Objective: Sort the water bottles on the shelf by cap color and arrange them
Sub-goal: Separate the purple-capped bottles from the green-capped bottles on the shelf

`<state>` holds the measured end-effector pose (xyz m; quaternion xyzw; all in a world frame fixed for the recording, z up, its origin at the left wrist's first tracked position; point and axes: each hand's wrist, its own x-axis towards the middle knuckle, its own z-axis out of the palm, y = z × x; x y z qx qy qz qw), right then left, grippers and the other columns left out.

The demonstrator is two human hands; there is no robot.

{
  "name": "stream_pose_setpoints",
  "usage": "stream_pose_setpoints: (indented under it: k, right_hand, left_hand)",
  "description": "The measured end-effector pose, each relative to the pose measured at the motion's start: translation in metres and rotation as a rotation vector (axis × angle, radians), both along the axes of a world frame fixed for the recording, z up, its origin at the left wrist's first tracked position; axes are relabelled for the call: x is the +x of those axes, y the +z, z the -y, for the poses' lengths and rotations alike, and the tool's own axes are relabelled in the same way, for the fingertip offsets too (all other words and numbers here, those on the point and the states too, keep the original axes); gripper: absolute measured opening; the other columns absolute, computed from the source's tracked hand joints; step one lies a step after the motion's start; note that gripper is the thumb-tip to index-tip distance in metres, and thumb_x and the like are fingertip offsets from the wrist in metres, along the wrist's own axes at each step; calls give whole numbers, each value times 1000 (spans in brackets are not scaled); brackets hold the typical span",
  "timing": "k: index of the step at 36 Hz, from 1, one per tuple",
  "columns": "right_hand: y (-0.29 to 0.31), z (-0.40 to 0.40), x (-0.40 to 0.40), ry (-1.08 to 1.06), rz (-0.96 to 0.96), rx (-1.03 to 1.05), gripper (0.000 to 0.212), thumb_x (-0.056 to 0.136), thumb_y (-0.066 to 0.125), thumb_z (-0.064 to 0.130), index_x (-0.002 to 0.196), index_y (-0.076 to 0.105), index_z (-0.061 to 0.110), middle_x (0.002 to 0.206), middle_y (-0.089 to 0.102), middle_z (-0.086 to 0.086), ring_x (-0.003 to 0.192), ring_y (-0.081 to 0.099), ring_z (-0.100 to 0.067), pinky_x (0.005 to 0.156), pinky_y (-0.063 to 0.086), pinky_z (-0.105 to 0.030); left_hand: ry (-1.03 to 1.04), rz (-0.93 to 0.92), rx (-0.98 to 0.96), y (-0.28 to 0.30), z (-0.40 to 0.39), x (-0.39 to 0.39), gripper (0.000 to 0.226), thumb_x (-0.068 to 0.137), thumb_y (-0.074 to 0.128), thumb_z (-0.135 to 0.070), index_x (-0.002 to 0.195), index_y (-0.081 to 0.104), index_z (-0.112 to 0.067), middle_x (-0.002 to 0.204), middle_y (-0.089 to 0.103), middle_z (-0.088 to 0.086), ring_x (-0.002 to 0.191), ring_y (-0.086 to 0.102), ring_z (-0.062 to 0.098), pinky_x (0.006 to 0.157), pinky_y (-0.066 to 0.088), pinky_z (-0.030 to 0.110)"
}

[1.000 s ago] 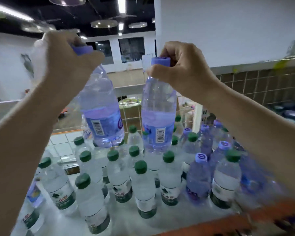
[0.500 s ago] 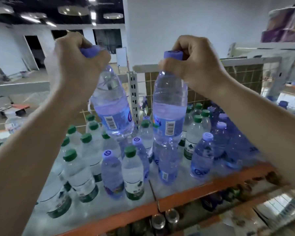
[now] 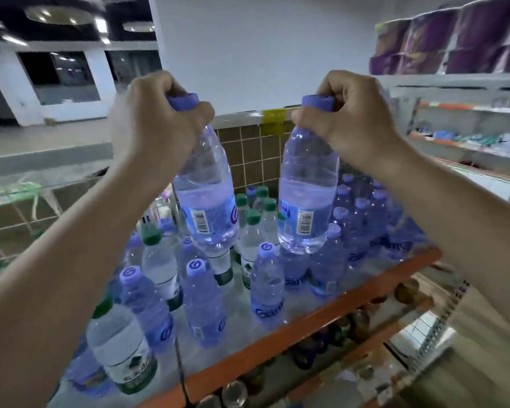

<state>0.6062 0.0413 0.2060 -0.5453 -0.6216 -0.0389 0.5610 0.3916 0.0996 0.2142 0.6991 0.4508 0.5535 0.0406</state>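
My left hand point(image 3: 153, 125) grips a purple-capped water bottle point(image 3: 206, 195) by its neck, held in the air above the shelf. My right hand point(image 3: 351, 119) holds a second purple-capped bottle point(image 3: 306, 195) the same way, to the right of the first. Both hang upright, barcodes facing me. Below them the shelf point(image 3: 306, 328) carries several purple-capped bottles point(image 3: 267, 284) at the front and right, and several green-capped bottles point(image 3: 252, 231) in the middle back and at the left point(image 3: 121, 348).
The shelf has an orange front edge, with cans on the level below point(image 3: 233, 393). A brown tiled wall point(image 3: 248, 148) stands behind. Purple packages point(image 3: 448, 42) sit on a high shelf at the right, and more shelving point(image 3: 468, 136) runs along the right side.
My view has swung to the right along the shelf. Both hands still carry their bottles, now over a part with mostly purple-capped bottles.
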Motion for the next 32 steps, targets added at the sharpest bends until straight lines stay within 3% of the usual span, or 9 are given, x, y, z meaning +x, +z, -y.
stream_pose_setpoints:
  k: [5,8,11,15,20,23,26,29,32]
  right_hand:
    - [-4,-9,46,-77,0,-7,35,64,67,46,65,52,14,58,47,6,57,40,-9,57,37,-32]
    - [-6,-20,73,-154,11,-19,33,63,67,46,59,45,22,54,42,10,53,36,-3,55,33,-24]
    - [-6,-33,103,-194,0,-22,30,66,70,41,61,49,20,54,40,10,51,34,-2,54,32,-23]
    - [-4,-45,138,-196,-3,-36,26,77,74,11,78,58,-8,59,36,-2,45,38,1,47,29,-12]
    - [-7,-62,195,-361,37,-40,28,72,75,34,72,56,13,59,44,6,56,37,-6,58,33,-28]
    - [-5,-68,226,-422,32,-34,29,72,74,36,69,52,17,59,45,7,58,38,-10,60,33,-29]
    - [-3,-74,258,-440,40,-25,35,72,73,38,63,43,21,58,42,9,56,37,-7,60,31,-29]
    - [-3,-81,290,-456,66,-12,31,73,72,38,70,48,18,60,42,9,62,40,-15,60,32,-30]
    - [-3,-87,320,-479,57,-14,30,70,72,38,70,49,19,59,42,10,58,39,-9,59,30,-29]
  left_hand:
    - [-38,-3,25,0,-17,51,16,73,63,-35,77,59,-21,60,48,-14,68,49,14,54,34,24]
    - [-68,-2,35,1,-29,85,17,76,65,-34,84,65,-19,65,54,-14,71,52,12,50,33,18]
    - [-97,-22,53,3,-45,116,20,74,65,-35,83,66,-17,69,57,-6,71,54,16,51,34,23]
    - [-139,-41,60,3,-68,160,19,75,65,-34,82,65,-16,64,54,-8,70,52,17,51,33,26]
    - [-204,-61,53,3,-88,212,18,77,64,-32,84,64,-16,67,56,-6,70,53,16,54,34,27]
    - [-241,-52,47,2,-94,239,20,77,63,-33,86,64,-15,73,60,-2,71,54,18,59,37,28]
    - [-263,-57,22,2,-99,265,18,76,62,-32,83,63,-15,66,56,-6,70,53,18,61,38,29]
    - [-273,-71,1,1,-101,291,16,75,63,-31,80,62,-15,63,53,-8,70,54,19,61,41,31]
    - [-282,-69,-8,0,-98,316,16,74,63,-30,80,64,-15,62,56,-7,68,56,19,61,45,33]
